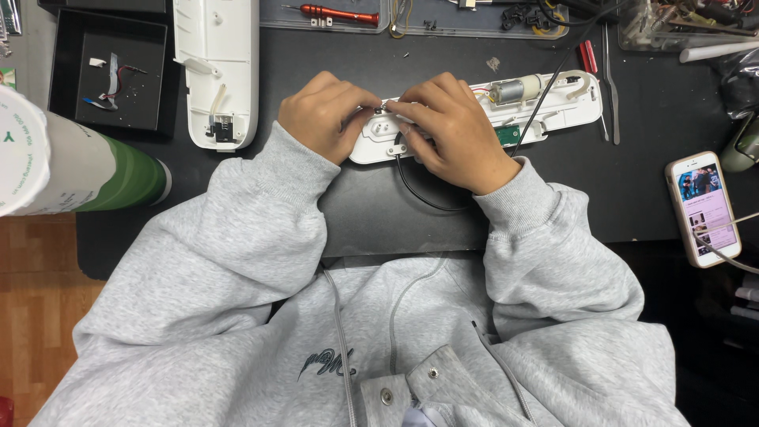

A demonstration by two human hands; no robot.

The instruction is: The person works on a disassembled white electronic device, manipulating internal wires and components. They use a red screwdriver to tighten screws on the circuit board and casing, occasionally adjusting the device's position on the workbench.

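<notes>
On black table (356,205), opened white device shell (474,119) lies crosswise before person; left hand (322,117) and right hand (452,133) meet over its left end; fingers (371,101) of both pinched together on small metal part (386,104), too tiny to identify; black cable (415,190) loops beneath right wrist; small motor (514,89) and green circuit board (508,136) exposed further right. Advice: brace wrists on table; keep pinch light; hold shell from sliding; avoid snagging cable.

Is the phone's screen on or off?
On: the phone at the table's right edge shows a lit, colourful picture on its screen.
</notes>
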